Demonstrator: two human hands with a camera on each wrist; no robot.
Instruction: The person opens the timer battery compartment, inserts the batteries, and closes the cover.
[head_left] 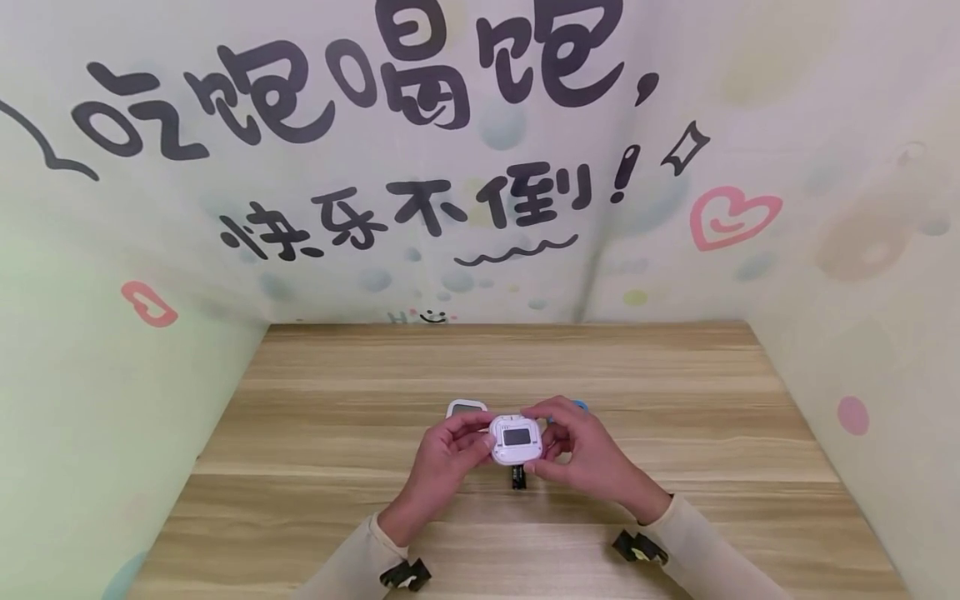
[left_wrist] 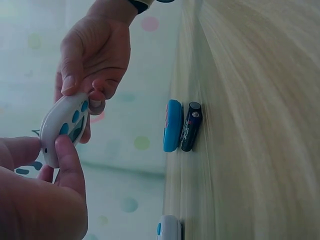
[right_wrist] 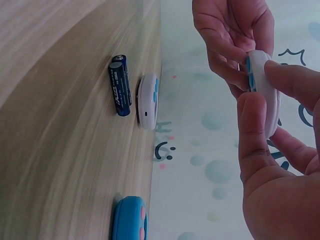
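Both hands hold a white digital timer (head_left: 517, 450) with rounded corners above the table. Its back, with a dark rectangle in it, shows in the head view; in the left wrist view its blue buttons (left_wrist: 75, 116) and small screen appear on the other side. My left hand (head_left: 448, 457) pinches one side between thumb and fingers. On the opposite side my right hand (head_left: 585, 450) grips the edge, thumb low and forefinger on top. Two dark batteries (right_wrist: 120, 87) lie side by side on the table, partly hidden beneath the timer from above.
A second white timer (head_left: 467, 407) lies on the wooden table (head_left: 337, 375) behind my left hand. Behind the right hand is a blue timer (left_wrist: 173, 126) with pink buttons (right_wrist: 142, 212). Printed walls (head_left: 480, 292) border the table at the back and sides.
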